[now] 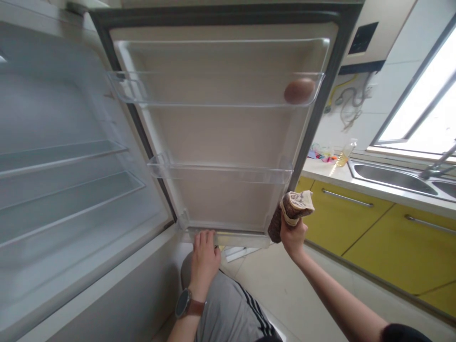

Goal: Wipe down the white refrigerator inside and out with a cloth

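My right hand (293, 235) is closed around a folded brown cloth (296, 207) with a pale edge. The cloth is at the lower right edge of the open refrigerator door (221, 135); part of it hangs down against the door's dark seal (313, 111). At the door's bottom, my left hand (204, 254) has its fingers hooked over the front rim of the lowest clear door shelf (245, 239). A brown egg-shaped item (299, 91) sits at the right end of the top door shelf (213, 90). The middle door shelf (221, 174) is transparent too.
The refrigerator interior (53, 104) with glass shelves (71, 192) stands to the left. On the right are yellow cabinets (352, 218), a steel sink (392, 178) and a bottle of yellowish liquid (346, 153) on the counter. My knee (224, 304) is below the door.
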Action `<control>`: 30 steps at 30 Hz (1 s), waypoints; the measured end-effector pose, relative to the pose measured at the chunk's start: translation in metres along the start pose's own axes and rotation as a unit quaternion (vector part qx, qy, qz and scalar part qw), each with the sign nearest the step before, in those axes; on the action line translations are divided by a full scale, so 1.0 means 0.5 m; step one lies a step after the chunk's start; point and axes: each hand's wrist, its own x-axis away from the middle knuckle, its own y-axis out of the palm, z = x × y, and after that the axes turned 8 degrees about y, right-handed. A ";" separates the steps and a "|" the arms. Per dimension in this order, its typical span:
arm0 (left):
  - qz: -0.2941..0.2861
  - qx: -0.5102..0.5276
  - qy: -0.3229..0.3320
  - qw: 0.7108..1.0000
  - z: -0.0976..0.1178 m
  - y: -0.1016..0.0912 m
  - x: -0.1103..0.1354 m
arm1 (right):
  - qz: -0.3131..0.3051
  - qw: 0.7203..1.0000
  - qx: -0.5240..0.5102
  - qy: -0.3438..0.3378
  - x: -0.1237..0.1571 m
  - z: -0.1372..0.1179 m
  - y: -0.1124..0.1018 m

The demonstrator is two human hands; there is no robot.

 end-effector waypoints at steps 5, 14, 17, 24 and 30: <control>0.003 -0.011 0.005 1.000 0.001 -0.003 0.004 | 0.063 0.968 0.041 -0.238 0.013 0.000 0.000; 0.005 -0.040 0.009 0.999 -0.004 -0.007 0.008 | -0.212 0.929 0.061 -0.296 0.022 -0.169 0.101; 0.004 -0.041 0.016 0.999 -0.004 -0.008 0.010 | -0.315 0.901 0.070 -0.289 0.031 -0.241 0.146; 0.031 -0.052 0.019 0.998 -0.012 0.008 0.017 | -0.472 0.797 0.060 -0.373 0.086 -0.435 0.268; 0.028 -0.042 0.010 0.999 -0.017 0.005 0.024 | -0.521 0.743 0.107 -0.406 0.159 -0.495 0.343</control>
